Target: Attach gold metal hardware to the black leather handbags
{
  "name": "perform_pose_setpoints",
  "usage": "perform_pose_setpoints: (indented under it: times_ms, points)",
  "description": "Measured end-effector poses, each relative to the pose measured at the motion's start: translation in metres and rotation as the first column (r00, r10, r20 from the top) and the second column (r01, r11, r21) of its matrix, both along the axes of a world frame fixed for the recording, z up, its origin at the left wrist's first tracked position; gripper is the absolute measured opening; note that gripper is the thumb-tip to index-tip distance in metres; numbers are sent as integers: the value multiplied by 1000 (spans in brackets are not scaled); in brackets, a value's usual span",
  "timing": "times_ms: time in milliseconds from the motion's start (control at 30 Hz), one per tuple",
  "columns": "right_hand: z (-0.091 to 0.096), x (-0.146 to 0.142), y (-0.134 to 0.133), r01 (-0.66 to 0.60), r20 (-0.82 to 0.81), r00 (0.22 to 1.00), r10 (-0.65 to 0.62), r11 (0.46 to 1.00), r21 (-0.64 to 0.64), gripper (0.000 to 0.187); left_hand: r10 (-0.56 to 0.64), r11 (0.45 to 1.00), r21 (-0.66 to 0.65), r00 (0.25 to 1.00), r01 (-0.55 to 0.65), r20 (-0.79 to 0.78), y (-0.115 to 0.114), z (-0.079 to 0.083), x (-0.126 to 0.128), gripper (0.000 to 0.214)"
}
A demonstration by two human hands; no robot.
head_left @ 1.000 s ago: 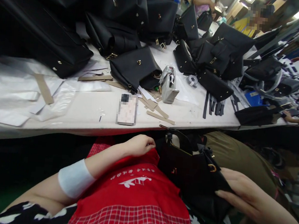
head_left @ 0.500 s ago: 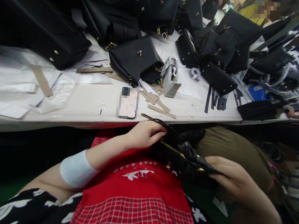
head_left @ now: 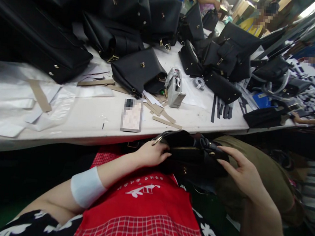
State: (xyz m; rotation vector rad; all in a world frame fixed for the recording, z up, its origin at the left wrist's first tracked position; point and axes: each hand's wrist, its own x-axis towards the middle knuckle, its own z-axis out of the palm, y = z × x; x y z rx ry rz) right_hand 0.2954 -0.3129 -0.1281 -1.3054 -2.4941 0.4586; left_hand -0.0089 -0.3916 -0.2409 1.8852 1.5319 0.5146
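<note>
A black handbag (head_left: pixel 186 161) with gold-coloured metal parts lies across my lap, its top facing up. My left hand (head_left: pixel 153 154) is closed on its left end, fingers curled over the edge. A thin metal piece (head_left: pixel 157 140) sticks up by those fingers; whether it is a tool or part of the bag, I cannot tell. On the other end my right hand (head_left: pixel 238 165) pinches the bag's side between thumb and fingers. A gold zip line (head_left: pixel 184 148) shows along the opening between my hands. The bag's underside is dark and hard to make out.
Across the white table (head_left: pixel 91 116) stand several black bags (head_left: pixel 139 70). Nearer lie a phone (head_left: pixel 131 116), a grey tape dispenser (head_left: pixel 175 90), cardboard strips (head_left: pixel 168 122) and black strips (head_left: pixel 221 108). A person's olive-clad leg (head_left: pixel 262 175) is close on my right.
The bag has turned more level and risen nearer the table edge. My right hand has moved up with it, and the metal piece by my left hand now points differently. The camera view has shifted slightly.
</note>
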Motion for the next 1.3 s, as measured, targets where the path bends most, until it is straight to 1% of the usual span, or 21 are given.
perform_pose_setpoints:
  times_ms: [67,100,133,167,233,300,433,467,533,600,633,700,767,833,900,967,1033,1100,1167,1233,1300]
  points:
    - [-13,-6,3,126,-2,992,-128,978,164,39,41,999,2,999,-41,11,-3,-1,8,38]
    - [-21,-11,3,176,-4,984,-180,960,220,40,45,999,-1,999,-45,19,-5,-1,12,37]
    - [-30,-17,3,201,-1,979,-206,951,235,42,44,999,-7,999,-44,23,-6,-2,16,37]
    - [-38,-23,3,198,6,979,-204,959,205,45,43,999,-17,999,-42,20,-7,-3,20,37]
    - [-54,-39,3,151,22,988,-153,986,73,51,46,997,-54,999,-47,-6,-8,-4,25,37]
    - [-66,-57,2,148,35,988,-147,989,-4,61,46,995,-92,999,-48,-25,-10,-5,29,37]
    - [-79,-89,4,247,87,964,-252,967,64,84,51,994,-98,999,-51,-10,-12,-2,37,38]
    - [-81,-95,4,271,86,957,-278,959,76,87,47,995,-93,999,-47,-2,-12,0,39,36]
    - [-88,-101,3,324,54,943,-329,943,80,85,30,997,-70,999,-28,19,-12,5,40,31]
    - [-96,-97,3,373,4,928,-374,926,50,78,34,999,-5,995,-34,93,-11,10,36,27]
    - [-100,-92,3,395,-18,918,-395,918,29,77,66,997,33,989,-71,132,-10,12,32,25]
    - [-109,-78,5,419,-57,906,-420,907,-23,79,200,974,79,968,-214,152,-8,15,21,24]
    - [-118,-60,6,398,-122,903,-411,910,-119,83,359,927,91,931,-363,63,-2,17,8,30]
    - [-126,-45,6,340,-202,897,-392,906,-251,86,449,890,118,892,-441,-53,7,18,-3,37]
    - [-134,-33,6,295,-255,885,-389,893,-339,85,459,885,147,879,-441,-129,22,19,-10,44]
    - [-142,-26,6,259,-305,881,-361,908,-328,81,422,904,156,890,-399,-173,38,24,-11,50]
    - [-147,-20,11,230,-373,868,-329,930,-287,77,353,933,143,916,-330,-189,54,31,-9,49]
    - [-141,-12,20,225,-437,838,-327,937,-269,70,278,957,133,948,-259,-153,63,42,-5,51]
    - [-122,-1,34,239,-480,802,-355,928,-285,63,206,972,127,977,-197,-60,63,55,2,56]
    - [-89,13,51,260,-479,790,-381,917,-301,56,134,981,138,990,-139,41,54,68,14,58]
    - [-48,24,68,261,-411,839,-355,927,-269,51,43,990,133,994,-56,102,37,81,30,60]
